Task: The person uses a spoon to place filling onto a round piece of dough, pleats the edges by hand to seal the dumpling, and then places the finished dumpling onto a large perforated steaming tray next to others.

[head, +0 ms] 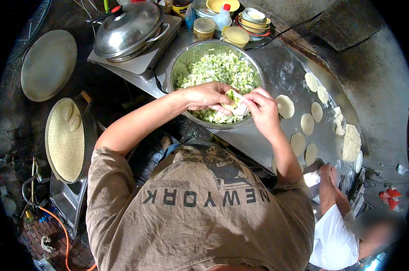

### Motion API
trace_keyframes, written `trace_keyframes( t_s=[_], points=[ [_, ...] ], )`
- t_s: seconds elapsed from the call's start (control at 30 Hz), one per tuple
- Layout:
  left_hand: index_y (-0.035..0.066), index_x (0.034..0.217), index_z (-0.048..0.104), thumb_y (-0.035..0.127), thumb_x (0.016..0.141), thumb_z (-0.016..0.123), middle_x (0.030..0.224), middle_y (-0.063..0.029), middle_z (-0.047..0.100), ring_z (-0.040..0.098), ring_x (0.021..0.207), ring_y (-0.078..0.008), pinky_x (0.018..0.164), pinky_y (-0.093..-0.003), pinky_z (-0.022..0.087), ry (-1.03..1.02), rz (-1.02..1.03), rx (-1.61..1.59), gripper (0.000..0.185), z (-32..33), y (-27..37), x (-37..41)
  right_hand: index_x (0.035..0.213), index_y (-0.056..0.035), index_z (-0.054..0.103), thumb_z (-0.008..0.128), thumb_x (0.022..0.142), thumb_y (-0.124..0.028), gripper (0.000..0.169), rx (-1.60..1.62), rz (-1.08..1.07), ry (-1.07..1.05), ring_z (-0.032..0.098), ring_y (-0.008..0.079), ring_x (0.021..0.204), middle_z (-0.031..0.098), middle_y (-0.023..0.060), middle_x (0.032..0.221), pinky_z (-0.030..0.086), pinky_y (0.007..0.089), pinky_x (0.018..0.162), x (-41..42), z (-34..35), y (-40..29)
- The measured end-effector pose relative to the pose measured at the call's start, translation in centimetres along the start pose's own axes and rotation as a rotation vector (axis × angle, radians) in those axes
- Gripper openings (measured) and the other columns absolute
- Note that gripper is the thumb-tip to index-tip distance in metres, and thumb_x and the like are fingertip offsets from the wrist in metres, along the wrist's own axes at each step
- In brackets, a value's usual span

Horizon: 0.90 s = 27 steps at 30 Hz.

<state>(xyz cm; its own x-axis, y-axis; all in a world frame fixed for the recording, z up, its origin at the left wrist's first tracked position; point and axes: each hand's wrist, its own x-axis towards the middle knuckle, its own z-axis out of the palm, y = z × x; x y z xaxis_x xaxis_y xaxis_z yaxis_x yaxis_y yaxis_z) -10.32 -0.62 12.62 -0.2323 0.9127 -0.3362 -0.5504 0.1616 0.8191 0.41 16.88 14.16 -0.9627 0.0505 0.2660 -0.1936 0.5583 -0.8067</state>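
Note:
Over the near side of a steel bowl (260, 73), my left hand (207, 96) cradles a dough wrapper (240, 107) with green filling showing in its opening. The fingers of my right hand (261, 103) pinch the wrapper's right edge, where it is partly gathered. Chopped green vegetable filling (218, 69) heaps up in the bowl beneath both hands. Right of my right hand lies a flat round wrapper (285, 106), with several more such as this wrapper (307, 124) spread along the steel table (258, 145). The underside of the held wrapper is hidden by my fingers.
A lidded steel pan (130, 32) stands on a cooker at the back left. Two shaped buns (71, 117) rest on a perforated steamer tray (63, 152) at left. Bowls (253, 22) and jars crowd the back. Near a dough lump (352, 144), another person (336, 233) works at right.

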Motion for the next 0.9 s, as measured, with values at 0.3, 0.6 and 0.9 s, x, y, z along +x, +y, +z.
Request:
trace_keyframes(
  t_s=[0.3,0.6,0.9],
  points=[
    [-0.001,0.133,0.032,0.016,0.088,0.054,0.114,-0.0134,0.051,0.060,0.091,-0.0195,0.077,-0.0274,0.054,0.104,-0.028,-0.005,0.053,-0.9,-1.0,1.8,0.092,-0.0031,0.053,0.054,0.087,-0.008,0.007,0.380,0.167,-0.079,0.055,0.0163,0.090,0.055,0.0074,0.097,0.046,0.0281,0.075,0.0,1.7,6.6],
    [0.004,0.106,0.059,0.022,0.067,0.072,0.095,-0.0177,0.058,0.057,0.092,-0.0330,0.080,-0.0391,0.047,0.395,0.242,1.511,0.045,-5.8,-3.4,1.9,0.101,-0.0062,0.048,0.045,0.091,-0.007,0.010,1.118,0.338,0.105,0.055,0.0164,0.091,0.055,0.0056,0.098,0.047,0.0367,0.082,-0.1,0.5,8.7],
    [0.002,0.083,0.062,0.008,0.066,0.062,0.084,-0.0161,0.059,0.061,0.079,-0.0303,0.070,-0.0371,0.051,0.491,0.264,1.677,0.017,-5.4,-6.7,4.1,0.098,-0.0051,0.049,0.045,0.091,-0.007,0.007,1.044,0.385,0.128,0.054,0.0132,0.090,0.055,0.0042,0.096,0.047,0.0318,0.080,-1.1,0.9,9.2]
  ],
)
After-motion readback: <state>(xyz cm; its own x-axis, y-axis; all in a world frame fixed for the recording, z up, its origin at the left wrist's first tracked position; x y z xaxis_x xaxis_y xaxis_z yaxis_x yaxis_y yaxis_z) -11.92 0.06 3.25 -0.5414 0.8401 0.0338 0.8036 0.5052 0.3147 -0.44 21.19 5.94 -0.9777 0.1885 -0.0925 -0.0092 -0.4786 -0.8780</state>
